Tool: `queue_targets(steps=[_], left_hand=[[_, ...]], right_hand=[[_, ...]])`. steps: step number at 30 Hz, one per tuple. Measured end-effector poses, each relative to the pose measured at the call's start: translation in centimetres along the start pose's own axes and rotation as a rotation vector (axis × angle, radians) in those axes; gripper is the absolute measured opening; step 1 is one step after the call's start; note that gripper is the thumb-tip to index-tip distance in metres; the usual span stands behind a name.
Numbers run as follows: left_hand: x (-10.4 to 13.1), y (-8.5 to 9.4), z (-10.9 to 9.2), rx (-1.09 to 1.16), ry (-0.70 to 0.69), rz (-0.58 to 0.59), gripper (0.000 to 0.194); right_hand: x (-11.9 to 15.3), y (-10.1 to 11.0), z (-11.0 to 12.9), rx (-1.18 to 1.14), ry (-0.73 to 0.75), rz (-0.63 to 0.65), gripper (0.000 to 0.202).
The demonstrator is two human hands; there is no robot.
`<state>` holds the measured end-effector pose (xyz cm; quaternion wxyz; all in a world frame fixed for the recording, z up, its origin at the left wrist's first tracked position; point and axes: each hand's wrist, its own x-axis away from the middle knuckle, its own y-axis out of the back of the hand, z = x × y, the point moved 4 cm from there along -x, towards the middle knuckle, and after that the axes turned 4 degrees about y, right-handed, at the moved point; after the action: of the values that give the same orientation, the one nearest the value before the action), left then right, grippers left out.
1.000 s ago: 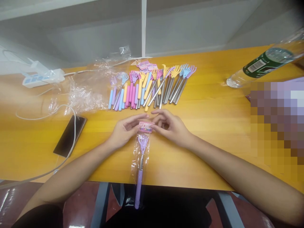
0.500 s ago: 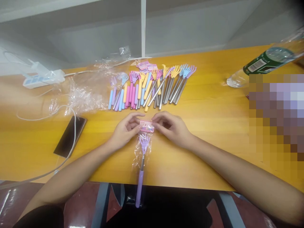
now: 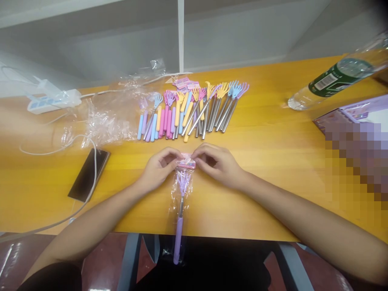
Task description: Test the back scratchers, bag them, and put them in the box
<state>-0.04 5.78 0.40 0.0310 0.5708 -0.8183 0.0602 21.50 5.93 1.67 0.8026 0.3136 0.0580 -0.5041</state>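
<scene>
A purple back scratcher [image 3: 178, 238] lies inside a clear plastic bag [image 3: 173, 202], its handle jutting over the table's near edge. At the top of the bag is a pink printed card [image 3: 185, 162]. My left hand [image 3: 162, 166] pinches the card's left side between thumb and fingers. On the opposite side, my right hand [image 3: 218, 165] pinches the card's right edge. Beyond my hands, several back scratchers [image 3: 169, 121] with blue, pink, purple and yellow parts lie in a row, some showing bare metal rods. More pink cards [image 3: 185, 84] rest behind them.
Loose clear bags [image 3: 106, 121] are heaped at the left, near a white power strip [image 3: 54, 101]. A phone [image 3: 88, 174] lies under a white cable. At the right, a water bottle [image 3: 330, 83] stands near a purple box [image 3: 342, 117], partly blurred out.
My fingers have drawn in over the card's top corners, and the card now looks folded or tilted. The bagged back scratcher has stayed in place. The view has shifted slightly.
</scene>
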Motion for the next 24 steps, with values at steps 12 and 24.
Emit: queue_targets(steps=[12, 24], left_hand=[[0.2, 0.1, 0.6, 0.024, 0.077, 0.013, 0.023], [0.1, -0.1, 0.3, 0.011, 0.058, 0.001, 0.033]], right_hand=[[0.0, 0.2, 0.2, -0.01, 0.024, 0.013, 0.022], [0.3, -0.6, -0.7, -0.22, -0.237, 0.076, 0.026]])
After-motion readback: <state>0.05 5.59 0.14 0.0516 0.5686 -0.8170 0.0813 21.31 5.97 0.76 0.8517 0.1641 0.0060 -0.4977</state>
